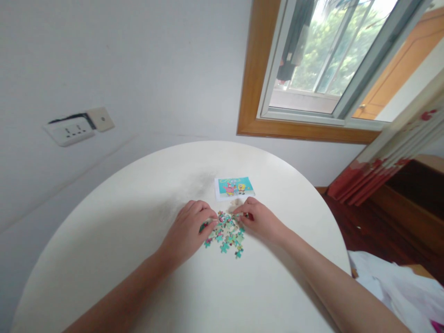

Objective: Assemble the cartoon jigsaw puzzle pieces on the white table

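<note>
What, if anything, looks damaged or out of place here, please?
The wall socket at upper left looks odd: a ragged black strip runs along its top and right side, where one expects a neat edge. Whether that is damage is unclear.

A daylit sliding window (328, 64) is at two o'clock. A wall socket (74, 132) sits at nine, reddish floorboards (357, 231) at four.

Small teal, green and pink puzzle pieces (226, 230), loose, overlapping, heaped on a white tabletop (222, 296)
</note>
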A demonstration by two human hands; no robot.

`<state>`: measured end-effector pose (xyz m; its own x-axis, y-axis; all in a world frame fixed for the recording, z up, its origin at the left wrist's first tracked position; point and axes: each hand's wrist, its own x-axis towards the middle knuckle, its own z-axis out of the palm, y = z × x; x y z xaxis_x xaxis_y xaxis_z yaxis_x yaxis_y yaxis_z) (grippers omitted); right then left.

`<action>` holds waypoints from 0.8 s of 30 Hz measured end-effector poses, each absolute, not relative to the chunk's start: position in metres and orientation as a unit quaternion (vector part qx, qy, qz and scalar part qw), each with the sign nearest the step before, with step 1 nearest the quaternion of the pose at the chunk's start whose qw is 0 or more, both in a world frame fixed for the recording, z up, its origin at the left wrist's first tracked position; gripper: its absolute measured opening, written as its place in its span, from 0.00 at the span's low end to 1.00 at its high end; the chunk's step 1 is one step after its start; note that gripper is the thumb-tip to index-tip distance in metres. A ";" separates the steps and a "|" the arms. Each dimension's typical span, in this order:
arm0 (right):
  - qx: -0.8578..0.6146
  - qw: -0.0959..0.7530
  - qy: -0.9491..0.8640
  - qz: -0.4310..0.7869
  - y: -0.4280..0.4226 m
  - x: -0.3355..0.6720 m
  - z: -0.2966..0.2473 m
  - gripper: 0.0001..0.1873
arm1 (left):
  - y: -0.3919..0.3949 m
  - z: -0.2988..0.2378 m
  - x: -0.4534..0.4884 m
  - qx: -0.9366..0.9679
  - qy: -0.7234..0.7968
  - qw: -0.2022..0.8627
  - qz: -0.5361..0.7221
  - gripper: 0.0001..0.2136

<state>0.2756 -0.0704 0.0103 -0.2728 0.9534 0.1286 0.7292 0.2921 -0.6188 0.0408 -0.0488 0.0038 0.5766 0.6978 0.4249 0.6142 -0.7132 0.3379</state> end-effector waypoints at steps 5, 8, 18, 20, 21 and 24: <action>-0.482 0.226 -0.820 0.208 -0.081 0.269 0.019 0.20 | -0.043 0.009 0.026 0.885 0.361 0.108 0.272 0.07; -0.462 0.201 -0.839 0.208 -0.085 0.264 0.018 0.18 | -0.044 0.009 0.016 0.904 0.330 0.154 0.225 0.07; -0.508 0.255 -0.780 0.261 -0.073 0.272 0.006 0.10 | -0.056 0.008 0.022 0.906 0.340 0.201 0.151 0.13; -0.524 0.258 -0.767 0.265 -0.071 0.276 0.008 0.10 | -0.057 0.007 0.026 0.903 0.341 0.211 0.155 0.14; -0.528 0.261 -0.762 0.270 -0.071 0.277 0.010 0.10 | -0.057 0.007 0.027 0.901 0.341 0.214 0.163 0.14; -0.518 0.272 -0.757 0.290 -0.070 0.278 0.013 0.13 | -0.056 0.005 0.029 0.891 0.347 0.223 0.191 0.15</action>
